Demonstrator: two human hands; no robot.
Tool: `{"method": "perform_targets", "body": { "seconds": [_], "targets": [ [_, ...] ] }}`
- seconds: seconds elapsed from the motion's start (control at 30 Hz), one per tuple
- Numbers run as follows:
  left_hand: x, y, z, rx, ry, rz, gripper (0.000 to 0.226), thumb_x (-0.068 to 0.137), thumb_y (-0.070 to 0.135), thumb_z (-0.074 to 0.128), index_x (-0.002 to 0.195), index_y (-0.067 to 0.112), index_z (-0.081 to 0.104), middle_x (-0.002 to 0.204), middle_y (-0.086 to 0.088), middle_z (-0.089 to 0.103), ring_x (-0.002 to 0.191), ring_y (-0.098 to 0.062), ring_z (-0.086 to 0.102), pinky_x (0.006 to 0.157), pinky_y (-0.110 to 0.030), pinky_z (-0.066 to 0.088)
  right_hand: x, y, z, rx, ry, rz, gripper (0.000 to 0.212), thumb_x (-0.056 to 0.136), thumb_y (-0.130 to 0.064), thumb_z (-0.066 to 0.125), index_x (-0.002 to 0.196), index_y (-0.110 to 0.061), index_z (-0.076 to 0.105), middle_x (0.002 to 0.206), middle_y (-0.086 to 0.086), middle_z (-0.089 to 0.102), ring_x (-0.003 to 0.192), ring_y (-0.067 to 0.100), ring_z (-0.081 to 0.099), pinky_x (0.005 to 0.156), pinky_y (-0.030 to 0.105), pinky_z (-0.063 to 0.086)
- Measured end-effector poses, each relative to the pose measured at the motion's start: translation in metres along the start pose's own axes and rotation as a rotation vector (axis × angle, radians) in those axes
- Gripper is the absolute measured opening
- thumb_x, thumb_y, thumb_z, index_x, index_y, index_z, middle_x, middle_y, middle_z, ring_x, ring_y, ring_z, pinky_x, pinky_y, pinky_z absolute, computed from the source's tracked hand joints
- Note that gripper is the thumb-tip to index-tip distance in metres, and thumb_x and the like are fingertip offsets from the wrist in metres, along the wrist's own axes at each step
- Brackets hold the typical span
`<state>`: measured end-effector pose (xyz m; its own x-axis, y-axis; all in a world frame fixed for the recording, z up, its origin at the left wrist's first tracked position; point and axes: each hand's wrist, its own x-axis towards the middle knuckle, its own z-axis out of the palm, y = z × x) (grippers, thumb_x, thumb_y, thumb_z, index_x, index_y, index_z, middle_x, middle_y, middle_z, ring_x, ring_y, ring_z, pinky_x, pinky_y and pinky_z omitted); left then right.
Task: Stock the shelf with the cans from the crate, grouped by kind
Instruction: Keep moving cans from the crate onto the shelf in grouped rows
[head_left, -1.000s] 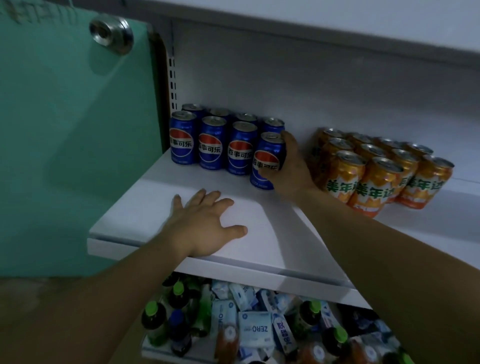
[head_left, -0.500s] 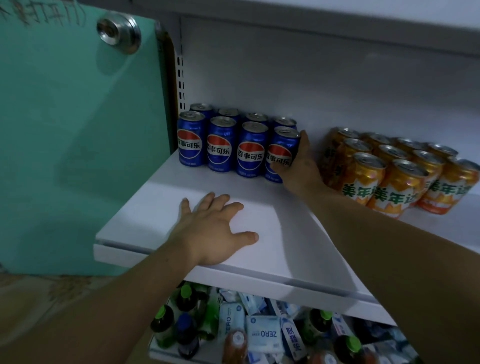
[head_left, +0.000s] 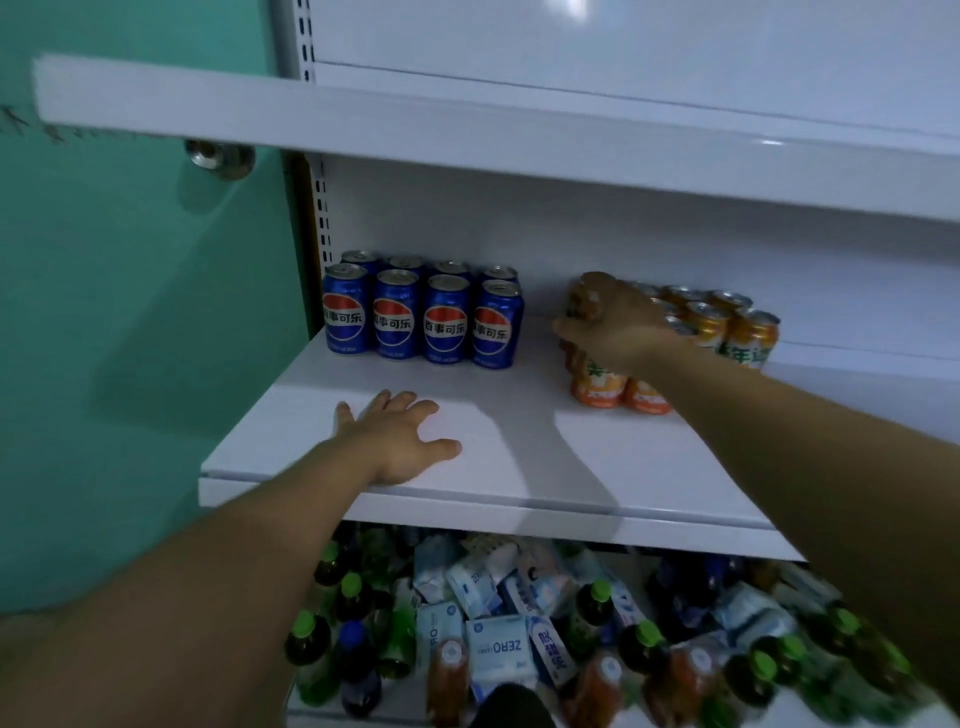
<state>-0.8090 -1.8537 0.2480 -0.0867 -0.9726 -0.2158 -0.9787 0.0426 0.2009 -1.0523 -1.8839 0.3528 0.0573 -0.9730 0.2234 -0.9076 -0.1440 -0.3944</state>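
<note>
Centre right, my right hand (head_left: 618, 327) grips the leftmost of the orange cans (head_left: 748, 332), near the Pepsi cans (head_left: 421, 319). My left hand (head_left: 400, 436) lies flat on the shelf (head_left: 623, 467). Next, I reckon, seat it flush.

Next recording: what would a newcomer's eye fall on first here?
A tidy block of blue cans stands at the left back of the middle shelf, with orange cans grouped to its right, where the right hand reaches over them, grip blurred. The left hand lies flat on the shelf front; below is a jumble of bottles and packs.
</note>
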Motion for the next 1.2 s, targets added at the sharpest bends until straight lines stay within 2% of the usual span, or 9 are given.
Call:
{"method": "perform_targets", "body": {
  "seconds": [0.13, 0.23, 0.33, 0.53, 0.63, 0.8, 0.93, 1.1, 1.2],
  "targets": [
    [-0.010, 0.041, -0.020, -0.095, -0.038, 0.074, 0.089, 0.079, 0.071, 0.049, 0.150, 0.026, 0.021, 0.159, 0.001, 0.017, 0.144, -0.020, 0.021, 0.117, -0.047, 0.017, -0.045, 0.032, -0.051, -0.139, 0.048, 0.037, 0.047, 0.091, -0.047, 0.055, 0.129, -0.019, 0.052, 0.128, 0.006, 0.059, 0.109, 0.029, 0.055, 0.079, 0.030, 0.040],
    [-0.027, 0.116, -0.027, -0.156, -0.014, 0.295, 0.081, 0.084, 0.060, 0.056, 0.149, 0.023, 0.026, 0.157, -0.001, 0.023, 0.140, -0.022, 0.030, 0.113, -0.035, 0.027, -0.081, 0.065, -0.078, -0.148, 0.048, 0.097, 0.048, 0.093, -0.042, 0.055, 0.135, -0.019, 0.050, 0.134, 0.009, 0.057, 0.117, 0.031, 0.054, 0.088, 0.032, 0.041],
    [-0.049, 0.197, -0.024, -0.159, -0.014, 0.526, 0.075, 0.086, 0.055, 0.056, 0.148, 0.022, 0.029, 0.156, -0.001, 0.025, 0.140, -0.022, 0.030, 0.110, -0.031, 0.027, -0.118, 0.108, -0.097, -0.160, 0.049, 0.283, 0.066, 0.092, -0.050, 0.055, 0.147, -0.017, 0.035, 0.147, 0.010, 0.044, 0.127, 0.031, 0.047, 0.099, 0.038, 0.040],
    [-0.096, 0.329, 0.019, -0.086, -0.125, 0.834, 0.075, 0.085, 0.057, 0.057, 0.147, 0.023, 0.029, 0.155, -0.002, 0.027, 0.138, -0.022, 0.032, 0.110, -0.033, 0.029, -0.212, 0.202, -0.138, -0.170, 0.118, 0.557, 0.073, 0.092, -0.054, 0.055, 0.150, -0.019, 0.028, 0.147, 0.010, 0.043, 0.120, 0.030, 0.052, 0.085, 0.034, 0.042],
    [-0.120, 0.385, 0.061, -0.047, -0.227, 0.951, 0.076, 0.085, 0.054, 0.059, 0.148, 0.022, 0.029, 0.154, -0.003, 0.029, 0.137, -0.022, 0.035, 0.109, -0.032, 0.032, -0.281, 0.249, -0.156, -0.154, 0.138, 0.738, 0.073, 0.092, -0.052, 0.056, 0.150, -0.019, 0.028, 0.149, 0.009, 0.040, 0.123, 0.029, 0.051, 0.090, 0.036, 0.045],
    [-0.160, 0.465, 0.144, 0.088, -0.468, 1.083, 0.076, 0.089, 0.050, 0.057, 0.150, 0.020, 0.024, 0.156, -0.001, 0.024, 0.139, -0.022, 0.032, 0.107, -0.033, 0.033, -0.410, 0.318, -0.164, -0.144, 0.168, 1.033, 0.074, 0.090, -0.053, 0.058, 0.149, -0.017, 0.032, 0.151, 0.006, 0.040, 0.133, 0.026, 0.043, 0.103, 0.035, 0.038],
    [-0.188, 0.517, 0.210, 0.183, -0.610, 1.153, 0.065, 0.089, 0.045, 0.059, 0.144, 0.018, 0.035, 0.148, -0.006, 0.039, 0.129, -0.024, 0.043, 0.099, -0.029, 0.038, -0.500, 0.360, -0.150, -0.110, 0.183, 1.261, 0.074, 0.090, -0.053, 0.057, 0.149, -0.017, 0.032, 0.152, 0.006, 0.038, 0.136, 0.027, 0.039, 0.106, 0.036, 0.036],
    [-0.202, 0.567, 0.305, 0.309, -0.739, 1.185, 0.081, 0.085, 0.054, 0.059, 0.150, 0.020, 0.024, 0.158, -0.005, 0.021, 0.139, -0.024, 0.032, 0.109, -0.033, 0.034, -0.583, 0.416, -0.111, 0.032, 0.158, 1.448, 0.071, 0.093, -0.048, 0.056, 0.151, -0.017, 0.027, 0.153, 0.008, 0.036, 0.134, 0.029, 0.040, 0.103, 0.036, 0.038],
    [-0.197, 0.598, 0.359, 0.323, -0.794, 1.176, 0.080, 0.086, 0.050, 0.061, 0.150, 0.020, 0.024, 0.157, -0.005, 0.021, 0.136, -0.024, 0.037, 0.107, -0.034, 0.037, -0.613, 0.460, -0.079, 0.081, 0.103, 1.509, 0.065, 0.093, -0.046, 0.057, 0.146, -0.014, 0.037, 0.145, 0.010, 0.045, 0.125, 0.027, 0.049, 0.093, 0.033, 0.043]
  ]
}}
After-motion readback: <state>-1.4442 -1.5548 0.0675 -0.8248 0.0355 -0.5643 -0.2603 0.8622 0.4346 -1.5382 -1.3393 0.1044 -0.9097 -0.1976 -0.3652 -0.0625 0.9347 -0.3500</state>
